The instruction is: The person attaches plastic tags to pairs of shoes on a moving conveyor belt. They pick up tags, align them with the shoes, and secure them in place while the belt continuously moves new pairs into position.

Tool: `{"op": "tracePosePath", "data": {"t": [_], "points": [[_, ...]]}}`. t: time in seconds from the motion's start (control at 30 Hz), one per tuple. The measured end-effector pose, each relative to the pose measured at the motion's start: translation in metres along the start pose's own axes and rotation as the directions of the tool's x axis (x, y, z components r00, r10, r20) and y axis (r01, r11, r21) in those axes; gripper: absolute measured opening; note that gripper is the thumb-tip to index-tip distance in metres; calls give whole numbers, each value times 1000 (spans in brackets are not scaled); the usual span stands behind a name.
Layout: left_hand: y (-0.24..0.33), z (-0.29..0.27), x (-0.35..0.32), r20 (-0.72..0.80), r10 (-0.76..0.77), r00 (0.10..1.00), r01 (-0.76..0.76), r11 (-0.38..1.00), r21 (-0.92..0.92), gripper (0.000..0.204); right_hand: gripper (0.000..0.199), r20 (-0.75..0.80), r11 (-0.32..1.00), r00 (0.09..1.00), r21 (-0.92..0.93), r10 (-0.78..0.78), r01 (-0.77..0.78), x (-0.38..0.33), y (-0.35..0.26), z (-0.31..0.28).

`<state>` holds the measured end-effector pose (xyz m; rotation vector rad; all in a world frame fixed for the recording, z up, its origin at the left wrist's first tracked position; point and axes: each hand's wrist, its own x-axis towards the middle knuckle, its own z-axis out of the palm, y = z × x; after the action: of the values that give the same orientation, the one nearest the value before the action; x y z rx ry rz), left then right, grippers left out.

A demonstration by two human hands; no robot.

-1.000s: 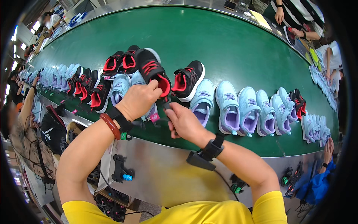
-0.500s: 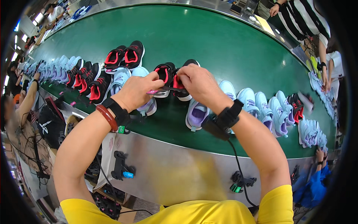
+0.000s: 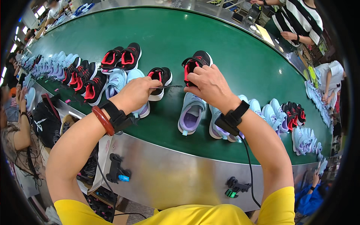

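Note:
My left hand (image 3: 135,92) is closed in a pinch on a thin dark strip (image 3: 170,86), which sticks out to the right. The strip's far end comes close to the bent fingers of my right hand (image 3: 210,83). That hand is closed at the heel side of a black shoe with red lining (image 3: 199,59); what its fingertips hold, if anything, is hidden. Just beyond my left fingers stands another black-and-red shoe (image 3: 164,75). Below my right hand a light-blue shoe with purple lining (image 3: 192,112) rests on the green surface (image 3: 165,37).
Black-and-red shoes (image 3: 129,58) and rows of light-blue shoes (image 3: 56,69) stand to the left. More light-blue shoes (image 3: 275,116) stand to the right. Along the near side runs a metal edge (image 3: 165,168) with black clip-like holders (image 3: 119,168). A person in stripes (image 3: 298,22) is across the surface.
The black shoe by my right hand now sits farther off and apart from the other black one. My hands have separated slightly; the strip, earlier spanning both, now extends from my left fingers.

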<state>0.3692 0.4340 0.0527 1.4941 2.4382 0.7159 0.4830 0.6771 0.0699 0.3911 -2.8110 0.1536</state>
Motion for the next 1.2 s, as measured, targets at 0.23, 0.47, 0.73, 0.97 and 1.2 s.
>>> {"op": "tracePosePath", "data": {"t": [0.23,0.47,0.73,0.97,1.2], "points": [[0,12,-1,-31,7,999,-5,997,74,22,20,-16,990,994,-90,-111,109,2,-12,4],[6,4,-4,-60,49,997,-63,961,-268,35,26,91,984,992,147,85,-98,13,-11,21],[18,0,-22,213,-3,977,-66,947,313,84,31,2,848,993,521,117,-101,-46,-4,-41],[121,43,-24,186,299,936,-334,921,200,47,10,607,729,771,436,194,-527,-276,-38,-122],[94,86,-21,196,157,968,-187,972,144,37,34,657,831,678,139,330,-539,-372,-72,-125]]}}
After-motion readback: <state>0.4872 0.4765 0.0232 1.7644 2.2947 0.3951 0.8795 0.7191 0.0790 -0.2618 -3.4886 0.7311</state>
